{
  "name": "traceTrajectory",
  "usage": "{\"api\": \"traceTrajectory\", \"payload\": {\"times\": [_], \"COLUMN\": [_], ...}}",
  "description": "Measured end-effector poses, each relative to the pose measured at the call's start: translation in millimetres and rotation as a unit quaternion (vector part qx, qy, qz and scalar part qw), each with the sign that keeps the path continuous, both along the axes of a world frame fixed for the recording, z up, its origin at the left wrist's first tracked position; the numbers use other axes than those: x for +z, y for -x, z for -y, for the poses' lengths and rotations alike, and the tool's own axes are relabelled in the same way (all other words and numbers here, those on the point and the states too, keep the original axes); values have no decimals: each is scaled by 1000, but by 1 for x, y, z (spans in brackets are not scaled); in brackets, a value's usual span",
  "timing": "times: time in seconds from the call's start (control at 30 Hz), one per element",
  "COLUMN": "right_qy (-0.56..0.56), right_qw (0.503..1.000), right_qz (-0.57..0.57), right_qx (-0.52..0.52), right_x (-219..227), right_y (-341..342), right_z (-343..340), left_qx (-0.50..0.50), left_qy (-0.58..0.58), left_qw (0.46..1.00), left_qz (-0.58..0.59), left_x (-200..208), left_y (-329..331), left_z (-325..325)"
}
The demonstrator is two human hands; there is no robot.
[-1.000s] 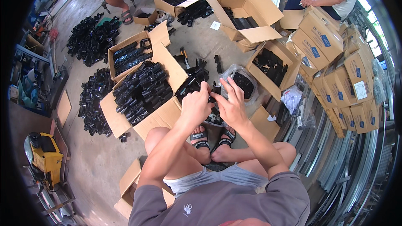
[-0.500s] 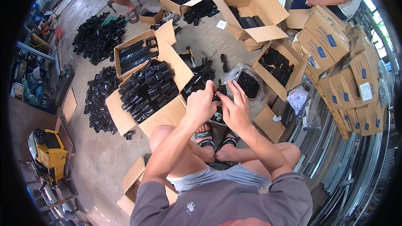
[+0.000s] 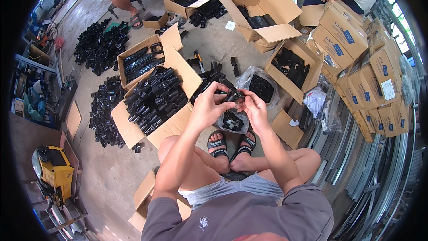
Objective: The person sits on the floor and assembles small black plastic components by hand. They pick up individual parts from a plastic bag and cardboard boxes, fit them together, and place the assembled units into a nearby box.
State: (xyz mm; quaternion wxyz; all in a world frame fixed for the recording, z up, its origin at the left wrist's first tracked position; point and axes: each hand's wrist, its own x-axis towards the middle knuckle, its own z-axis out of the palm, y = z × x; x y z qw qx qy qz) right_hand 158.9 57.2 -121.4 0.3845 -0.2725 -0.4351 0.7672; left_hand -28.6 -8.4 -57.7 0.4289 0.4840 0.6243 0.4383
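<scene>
In front of my shins, my left hand (image 3: 207, 108) grips a glossy black plastic part (image 3: 232, 94) between thumb and fingers. The fingertips of my right hand (image 3: 255, 111) are pinched together at the part's right end; anything small between them is hidden. Just below the hands stands a clear plastic bag (image 3: 244, 127) with small black pieces. A larger clear bag (image 3: 240, 81) of black pieces lies beyond my right hand. More long black parts (image 3: 213, 72) lie loose on the floor past my left hand. At its left an open carton (image 3: 168, 127) is heaped with similar black parts.
Black parts lie in piles (image 3: 106, 111) at the left. Open cartons (image 3: 292, 90) stand ahead and right. Stacked closed cartons (image 3: 343, 40) and long metal profiles (image 3: 352, 169) line the right side. Two people sit beyond. A yellow machine (image 3: 58, 174) is at the left.
The black part now shows more plainly between my hands, and my fingers have shifted on it. My left hand has turned and moved slightly left and down. The view has shifted a little.
</scene>
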Motion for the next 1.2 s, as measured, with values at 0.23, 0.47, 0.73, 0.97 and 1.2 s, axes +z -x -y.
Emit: {"api": "traceTrajectory", "payload": {"times": [0.23, 0.47, 0.73, 0.97, 1.2], "right_qy": [-16, -3, -19, -25, -27], "right_qw": [999, 998, 998, 998, 999], "right_qz": [-32, -56, -49, -53, -40], "right_qx": [-22, -17, -20, -20, -19], "right_x": [-6, -3, -7, -9, -9], "right_y": [-9, -1, -3, -3, -5], "right_z": [-4, 1, 1, 2, 0], "left_qx": [5, 7, 11, -1, -3], "left_qy": [5, -30, -13, -5, -7], "left_qw": [994, 999, 998, 993, 992], "left_qz": [105, -19, 63, 118, 128], "left_x": [11, 17, 3, -8, -12], "left_y": [1, -8, -12, -9, -10], "left_z": [0, 3, 1, -3, -3]}}
